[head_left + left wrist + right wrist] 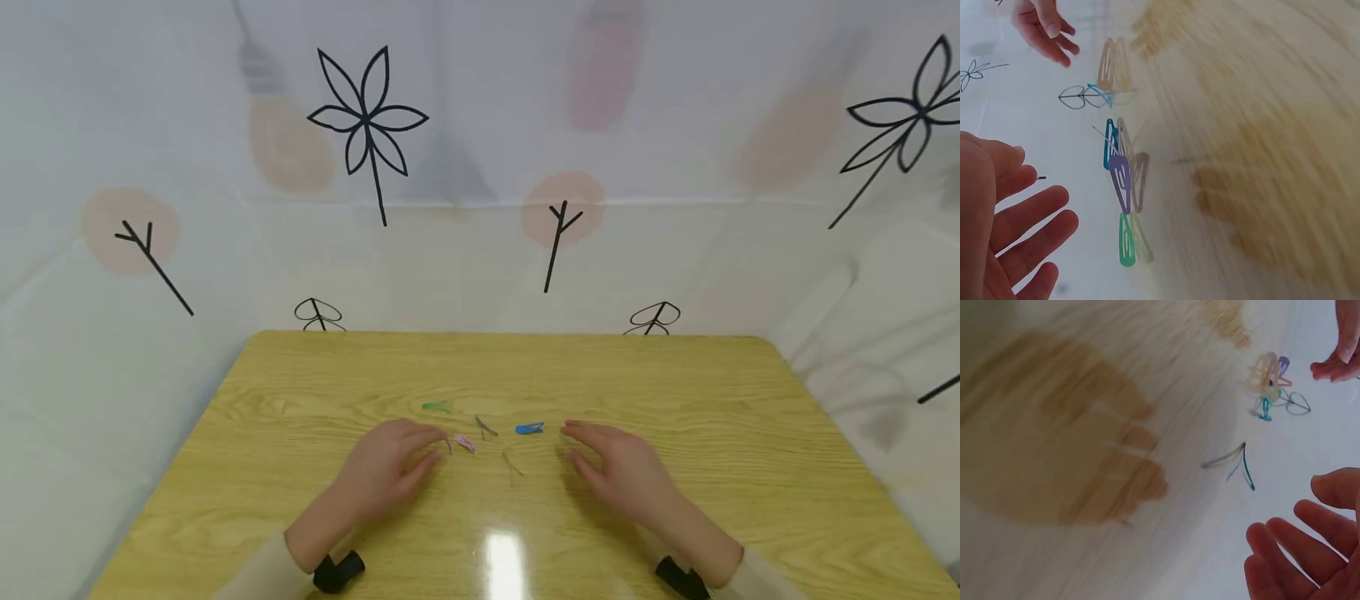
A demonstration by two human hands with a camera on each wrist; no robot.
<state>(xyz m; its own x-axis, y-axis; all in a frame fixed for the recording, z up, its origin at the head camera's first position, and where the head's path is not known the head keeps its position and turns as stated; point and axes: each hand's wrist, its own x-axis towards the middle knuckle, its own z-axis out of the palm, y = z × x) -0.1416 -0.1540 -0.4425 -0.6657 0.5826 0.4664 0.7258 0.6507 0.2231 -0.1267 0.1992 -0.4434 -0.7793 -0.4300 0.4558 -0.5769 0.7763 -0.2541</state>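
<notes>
Several small snap hair clips lie or stand spread about the middle of the wooden table. In the head view a green clip (pixel 435 407) is farthest back, a blue clip (pixel 529 428) is on the right and a pink clip (pixel 466 443) on the left. A dark clip (pixel 486 426) and a thin tan clip (pixel 513 467) sit between them. My left hand (pixel 382 467) hovers left of the group, fingertips near the pink clip, holding nothing. To the right, my right hand (pixel 630 467) is empty too, its fingers spread and pointing toward the blue clip.
The wooden table (pixel 300 375) has a glossy top that reflects hands and clips. Behind and beside it hangs a white sheet (pixel 465 275) printed with plants. Each wrist wears a black strap-on camera, such as the left one (pixel 339 572).
</notes>
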